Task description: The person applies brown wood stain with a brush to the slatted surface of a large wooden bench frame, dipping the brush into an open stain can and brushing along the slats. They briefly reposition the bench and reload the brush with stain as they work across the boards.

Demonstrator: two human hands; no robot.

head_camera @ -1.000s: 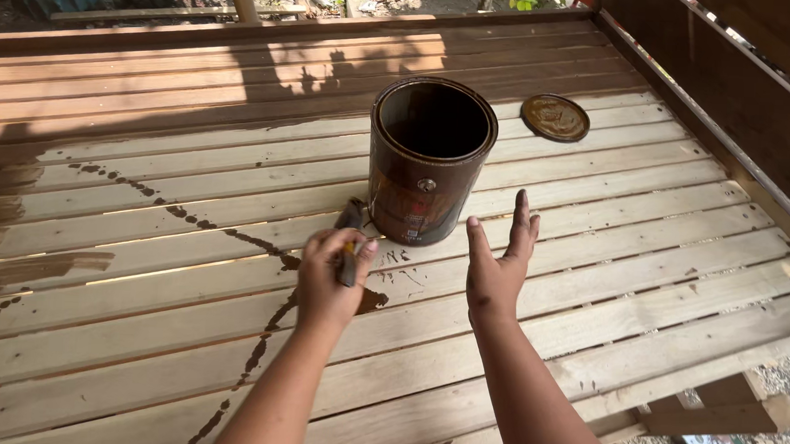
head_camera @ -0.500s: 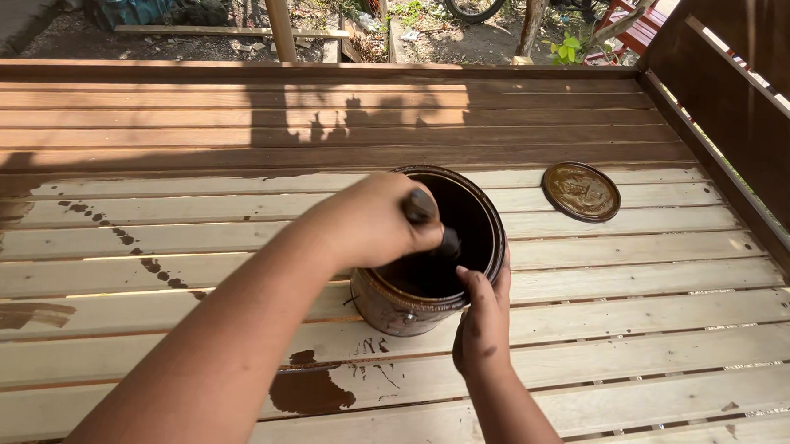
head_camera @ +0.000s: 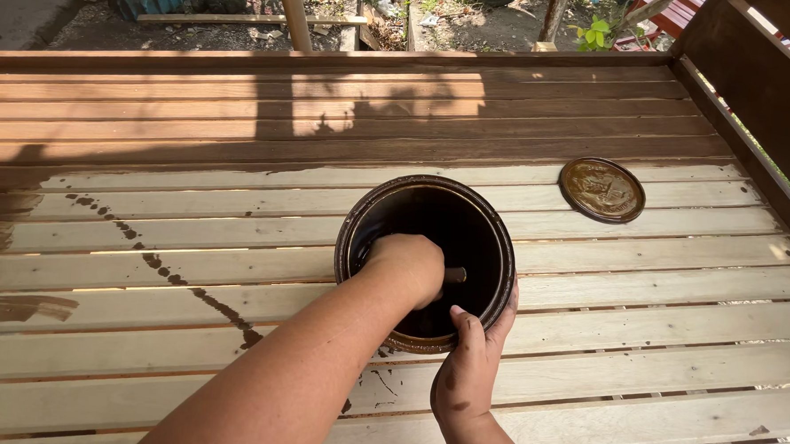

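A round dark tin point(head_camera: 484, 226) of brown stain stands open on the slatted wooden floor point(head_camera: 640, 295). My left hand point(head_camera: 408, 265) reaches down inside the tin, fist closed around a brush handle point(head_camera: 455, 274) whose tip pokes out to the right; the bristles are hidden. My right hand point(head_camera: 475, 359) grips the tin's near right rim and side, thumb on the rim, fingers wrapped around the outside. Both hands carry dark stain marks.
The tin's round lid point(head_camera: 601, 189) lies on the boards to the far right. The far boards point(head_camera: 329, 113) are stained dark brown, the near ones pale with a trail of brown drips point(head_camera: 170, 279). A dark wooden rail point(head_camera: 755, 105) runs along the right edge.
My left hand has gone from the floor beside the tin, up over it and down into it with the brush. My right hand, open before, now grips the tin's side.
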